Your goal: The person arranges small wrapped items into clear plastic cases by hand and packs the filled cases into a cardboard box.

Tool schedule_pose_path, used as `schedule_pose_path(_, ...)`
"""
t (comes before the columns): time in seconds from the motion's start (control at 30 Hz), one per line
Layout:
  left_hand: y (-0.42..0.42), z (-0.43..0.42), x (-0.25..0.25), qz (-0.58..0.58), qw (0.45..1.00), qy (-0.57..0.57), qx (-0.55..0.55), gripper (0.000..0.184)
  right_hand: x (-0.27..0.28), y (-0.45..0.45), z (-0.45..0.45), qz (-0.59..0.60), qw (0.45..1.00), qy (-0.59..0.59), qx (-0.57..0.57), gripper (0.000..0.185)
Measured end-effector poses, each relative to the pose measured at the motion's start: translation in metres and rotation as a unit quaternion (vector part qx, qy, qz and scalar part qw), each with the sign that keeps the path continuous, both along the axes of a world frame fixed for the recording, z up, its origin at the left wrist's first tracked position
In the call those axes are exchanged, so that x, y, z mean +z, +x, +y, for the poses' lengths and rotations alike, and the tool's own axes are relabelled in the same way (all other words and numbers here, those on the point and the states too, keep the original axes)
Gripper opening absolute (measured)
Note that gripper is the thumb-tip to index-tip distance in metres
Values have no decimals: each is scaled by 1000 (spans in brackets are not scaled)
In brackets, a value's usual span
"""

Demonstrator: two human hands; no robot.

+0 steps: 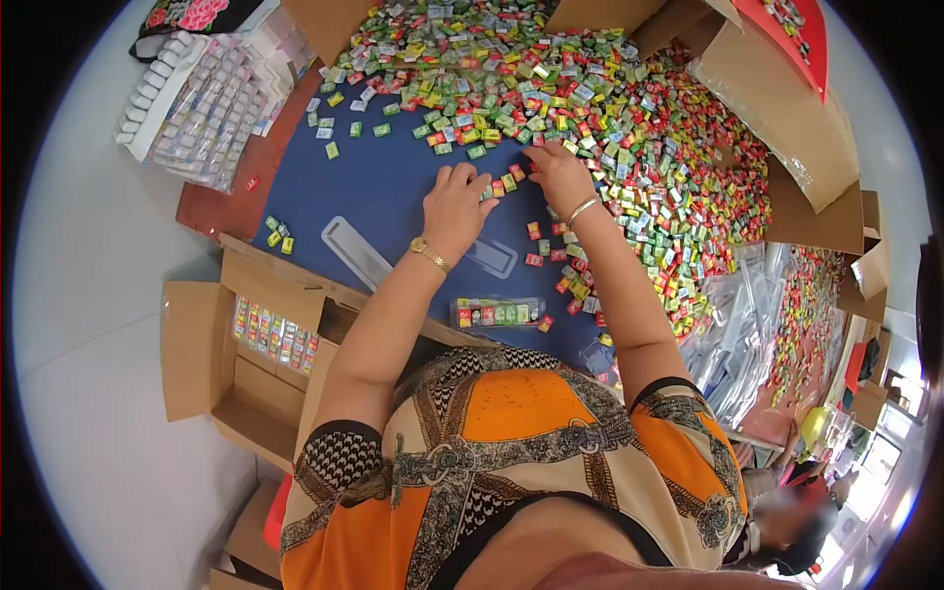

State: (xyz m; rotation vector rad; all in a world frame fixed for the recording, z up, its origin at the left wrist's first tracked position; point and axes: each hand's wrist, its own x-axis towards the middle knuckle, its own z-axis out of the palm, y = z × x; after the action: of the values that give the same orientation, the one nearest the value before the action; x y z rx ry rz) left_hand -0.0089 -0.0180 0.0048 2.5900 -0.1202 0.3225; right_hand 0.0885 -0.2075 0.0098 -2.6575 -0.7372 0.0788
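Between my two hands a short row of small printed blocks (507, 184), red, yellow and green, lies over the blue table surface. My left hand (454, 208), with a gold watch at the wrist, pinches the row's left end between thumb and fingers. At the other end my right hand (564, 181), wearing a bangle, has its fingers bent around a block; the hand partly hides it. Below my left hand lies a long clear plastic tray (495, 259), and another clear tray (354, 252) lies to its left. Closer to my body sits a clear tray filled with blocks (499, 313).
A large heap of the same blocks (629, 157) covers the table's far and right sides, with cardboard boxes (787, 128) around it. Clear plastic packaging (733, 315) is stacked at right. An open carton (236, 364) stands low at left. A person (792, 511) is at lower right.
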Motion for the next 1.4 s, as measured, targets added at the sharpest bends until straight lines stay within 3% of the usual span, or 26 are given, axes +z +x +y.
schedule_pose_path(0.1, -2, -1, 1, 6, 1000, 2, 2, 36, -2, 15, 1, 19, 992, 31, 117, 40)
schedule_pose_path(0.23, -3, 0, 1, 13, 1000, 6, 0, 36, -3, 16, 0, 22, 983, 20, 179, 41)
schedule_pose_path(0.53, -9, 1, 5, 17, 1000, 4, 1, 37, 4, -21, -6, 32, 994, 18, 102, 38)
schedule_pose_path(0.77, -8, 17, 7, 34, 999, -17, -30, 35, -3, -28, 9, -43, 992, 40, 114, 32)
schedule_pose_path(1.03, -53, 37, 31, 57, 991, -34, -120, 33, 33, -103, 11, 21, 995, 19, 91, 34)
schedule_pose_path(1.17, -56, 47, 24, 50, 984, -22, -169, 30, 24, -134, 11, 93, 994, 31, 51, 34)
schedule_pose_path(1.4, -46, 68, 5, 9, 977, -14, -213, 27, 14, -141, 5, 98, 993, 58, 35, 29)
